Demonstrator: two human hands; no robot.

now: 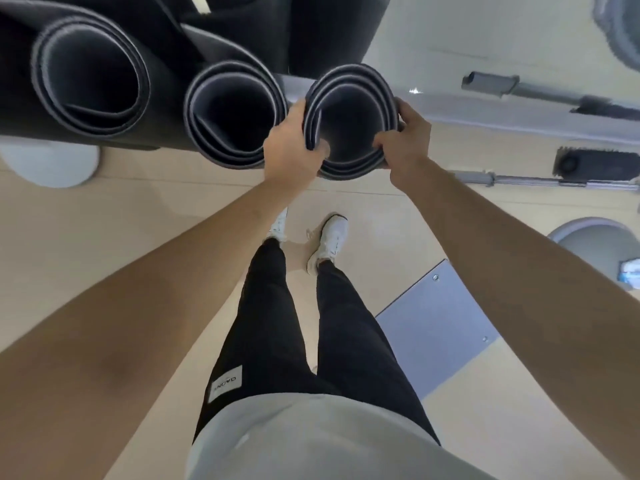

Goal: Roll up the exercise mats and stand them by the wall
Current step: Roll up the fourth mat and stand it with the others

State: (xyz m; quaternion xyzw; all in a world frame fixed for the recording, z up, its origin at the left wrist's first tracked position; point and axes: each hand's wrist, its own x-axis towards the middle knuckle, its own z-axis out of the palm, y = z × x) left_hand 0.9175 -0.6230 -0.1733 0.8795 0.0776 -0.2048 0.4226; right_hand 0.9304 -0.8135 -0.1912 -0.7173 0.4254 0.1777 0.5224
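Rolled mat (349, 84) upright between both hands; left hand (291, 147) and right hand (405, 147) each grip its top rim.

Pale beige floor (104, 220) with a bolted grey metal plate (436, 327); metal bars (526, 181) lie along the white wall (450, 29).

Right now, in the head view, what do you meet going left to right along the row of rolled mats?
Largest rolled mat → middle rolled mat → left hand → held rolled mat → right hand.
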